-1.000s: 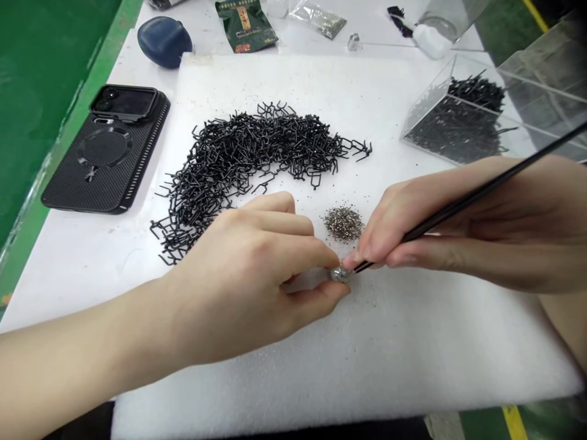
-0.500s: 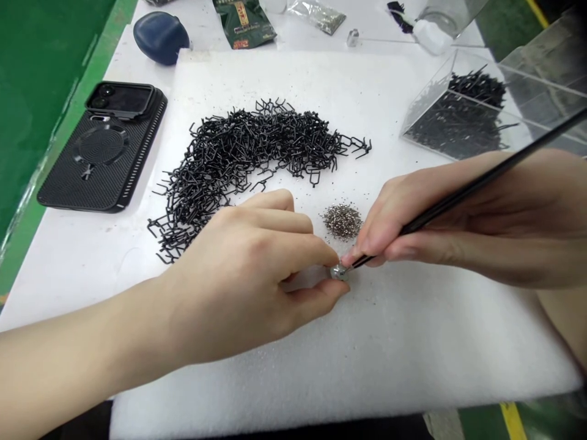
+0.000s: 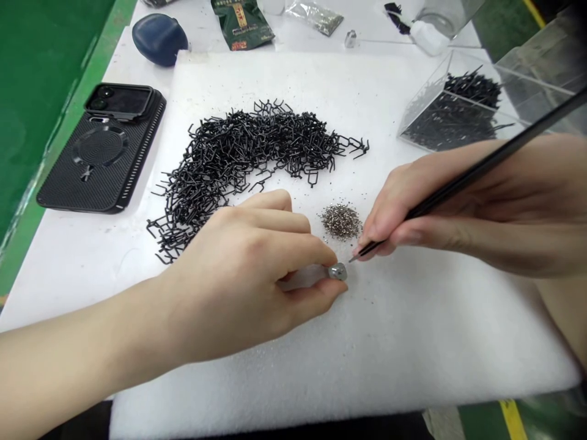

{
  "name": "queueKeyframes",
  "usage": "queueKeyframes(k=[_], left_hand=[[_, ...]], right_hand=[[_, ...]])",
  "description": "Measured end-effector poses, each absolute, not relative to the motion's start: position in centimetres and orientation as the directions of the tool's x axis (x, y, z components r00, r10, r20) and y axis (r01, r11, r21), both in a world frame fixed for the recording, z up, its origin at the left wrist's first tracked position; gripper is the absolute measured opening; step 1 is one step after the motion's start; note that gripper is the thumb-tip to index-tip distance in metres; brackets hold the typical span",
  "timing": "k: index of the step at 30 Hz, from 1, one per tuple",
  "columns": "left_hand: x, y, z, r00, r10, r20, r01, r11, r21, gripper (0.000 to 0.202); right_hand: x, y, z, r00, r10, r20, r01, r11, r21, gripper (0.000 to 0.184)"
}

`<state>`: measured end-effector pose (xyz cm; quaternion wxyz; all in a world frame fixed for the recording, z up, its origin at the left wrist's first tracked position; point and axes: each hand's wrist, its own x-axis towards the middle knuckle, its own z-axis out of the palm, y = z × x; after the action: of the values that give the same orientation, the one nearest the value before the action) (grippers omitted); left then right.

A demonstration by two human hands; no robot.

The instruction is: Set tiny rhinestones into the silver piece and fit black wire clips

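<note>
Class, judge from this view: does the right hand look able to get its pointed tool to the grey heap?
Likely yes: the right hand and its pointed tool sit right beside the grey heap, with nothing but foam between.

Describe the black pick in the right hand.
The black pick is a long, thin, straight rod, glossy black, tapering to a fine point. The right hand pinches it between thumb and fingers, slanting downward. Its tip stops just short of the silver bead in the left hand; its far end runs out of view.
</note>
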<state>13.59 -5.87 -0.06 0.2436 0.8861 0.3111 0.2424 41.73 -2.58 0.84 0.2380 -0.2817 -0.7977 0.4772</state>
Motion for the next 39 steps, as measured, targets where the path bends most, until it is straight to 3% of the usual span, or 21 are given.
queueKeyframes(k=[3, 11, 13, 16, 21, 24, 28, 33, 39], left_hand=[[13.5, -5.9, 0.0, 0.685, 0.665, 0.298, 0.418, -0.694, 0.586, 0.010], [13.5, -5.8, -0.3, 0.679, 0.673, 0.294, 0.431, -0.690, 0.582, 0.010], [13.6, -5.8, -0.2, 0.664, 0.659, 0.352, 0.393, -0.709, 0.586, 0.011], [13.6, -5.7, 0.0, 0.695, 0.663, 0.279, 0.411, -0.684, 0.602, 0.010], [13.7, -5.8, 0.2, 0.687, 0.671, 0.277, 0.416, -0.677, 0.607, 0.008], [13.8, -5.8, 0.0, 0.687, 0.677, 0.264, 0.433, -0.673, 0.600, 0.008], [13.6, -5.7, -0.3, 0.694, 0.658, 0.293, 0.407, -0.693, 0.595, 0.012], [13.4, -5.7, 0.0, 0.700, 0.655, 0.286, 0.414, -0.698, 0.584, 0.021], [14.4, -5.3, 0.2, 0.678, 0.689, 0.254, 0.485, -0.680, 0.550, 0.013]], right_hand=[[42.1, -2.0, 1.0, -0.690, 0.715, 0.113, 0.340, 0.458, -0.822, 0.005], [42.0, -1.4, 1.6, -0.751, 0.647, 0.131, 0.378, 0.583, -0.719, 0.016], [42.1, -1.4, 1.7, -0.747, 0.658, 0.101, 0.392, 0.558, -0.732, 0.015], [42.3, -1.4, 1.8, -0.726, 0.685, 0.060, 0.411, 0.503, -0.761, 0.012], [42.4, -2.0, 1.8, -0.690, 0.720, 0.079, 0.403, 0.472, -0.784, 0.009], [41.8, -2.7, 1.7, -0.645, 0.756, 0.109, 0.326, 0.401, -0.856, 0.002], [40.5, -2.9, 1.5, -0.700, 0.705, 0.114, 0.179, 0.328, -0.928, 0.006], [40.0, -2.5, 1.5, -0.757, 0.644, 0.111, 0.182, 0.371, -0.911, 0.003], [40.2, -2.5, 1.4, -0.780, 0.614, 0.123, 0.186, 0.414, -0.891, 0.002]])
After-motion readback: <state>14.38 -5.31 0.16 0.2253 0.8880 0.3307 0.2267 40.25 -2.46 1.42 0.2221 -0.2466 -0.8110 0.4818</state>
